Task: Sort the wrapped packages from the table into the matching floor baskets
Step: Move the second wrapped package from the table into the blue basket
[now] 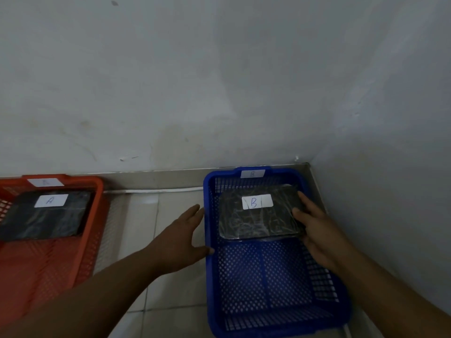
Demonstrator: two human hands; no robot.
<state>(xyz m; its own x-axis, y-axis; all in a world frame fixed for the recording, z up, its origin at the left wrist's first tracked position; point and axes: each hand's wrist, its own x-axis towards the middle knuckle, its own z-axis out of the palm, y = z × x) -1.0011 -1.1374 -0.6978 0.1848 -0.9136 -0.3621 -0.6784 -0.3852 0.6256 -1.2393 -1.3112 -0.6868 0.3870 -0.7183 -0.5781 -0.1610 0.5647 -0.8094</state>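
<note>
A blue perforated basket (244,320) with a "B" label on its far rim stands on the floor at the right. Inside, at its far end, lies a black plastic-wrapped package (253,223) with a white "B" sticker. My right hand (314,230) grips the package's right edge, thumb on top. My left hand (183,237) is open, fingers spread, resting against the outside of the blue basket's left wall. At the left, an orange basket (48,264) labelled "A" holds a black wrapped package (44,220) with an "A" sticker.
Both baskets stand on pale floor tiles (146,215) against a grey-white wall (219,93). A second wall closes the corner just right of the blue basket. A white cable (158,190) runs along the skirting between the baskets.
</note>
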